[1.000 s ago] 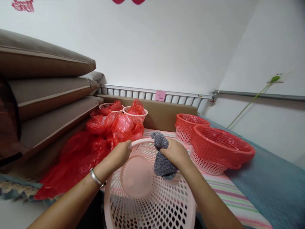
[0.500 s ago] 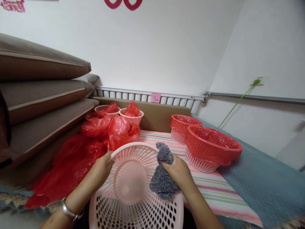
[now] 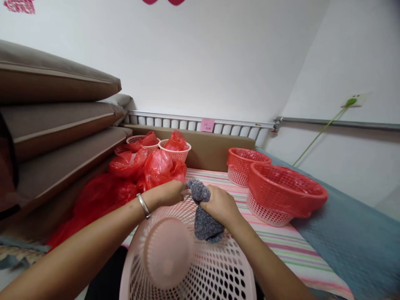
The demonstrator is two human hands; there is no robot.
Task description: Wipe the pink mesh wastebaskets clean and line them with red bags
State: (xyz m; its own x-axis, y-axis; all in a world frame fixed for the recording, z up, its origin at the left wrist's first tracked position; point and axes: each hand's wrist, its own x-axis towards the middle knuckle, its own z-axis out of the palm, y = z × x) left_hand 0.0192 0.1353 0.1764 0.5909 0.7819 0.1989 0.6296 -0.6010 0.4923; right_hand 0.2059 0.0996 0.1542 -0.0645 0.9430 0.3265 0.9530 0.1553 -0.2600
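Note:
A large pale pink plastic basket (image 3: 237,266) with a perforated wall and a solid round base is tilted with its opening toward me. My left hand (image 3: 171,192) is closed on the far part of its rim. A dark grey speckled cloth (image 3: 208,223) is bunched in my right hand (image 3: 221,206), which presses it against the far rim right beside my left hand. Part of the cloth hangs down inside the basket. The basket's near edge runs out of the picture at the bottom.
Red plastic bags (image 3: 159,168) lie to the left, before two small white baskets (image 3: 178,155) holding more red plastic. On the right stand two red-lined baskets (image 3: 271,214) on a striped cloth (image 3: 300,254). Stacked cushions (image 3: 62,112) rise at the left.
My left hand has moved right along the rim toward the cloth. The basket has turned a little. My right hand and the cloth have shifted slightly up and left, onto the rim.

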